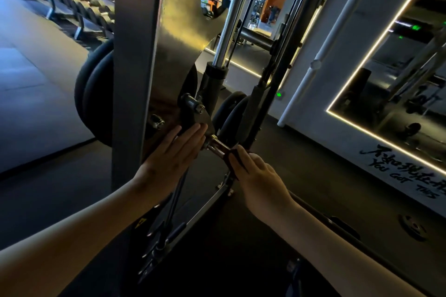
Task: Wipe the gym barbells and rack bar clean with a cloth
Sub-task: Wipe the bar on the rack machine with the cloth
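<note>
Two hands at the foot of a gym rack. Our left hand [171, 152] lies flat, fingers straight, against the black bracket [193, 116] where the bar [217, 146] meets the frame, and it grasps nothing. Our right hand [260, 176] is curled round one dark cloth [233, 159], which it holds on the one chrome bar. A short bare stretch of bar shows between the two hands.

One broad grey upright [135, 55] rises just left of the bracket and hides part of two black weight plates [94, 94] behind it. Two more plates [231, 108] stand beyond the bar. One polished guide rod [229, 19] runs up from a black collar above the bracket. One small plate [412, 226] lies on the dark floor [313, 164] at right, under a light-framed mirror [398, 67]. A dumbbell rack [79, 0] lines the far left; we cannot count its rows.
</note>
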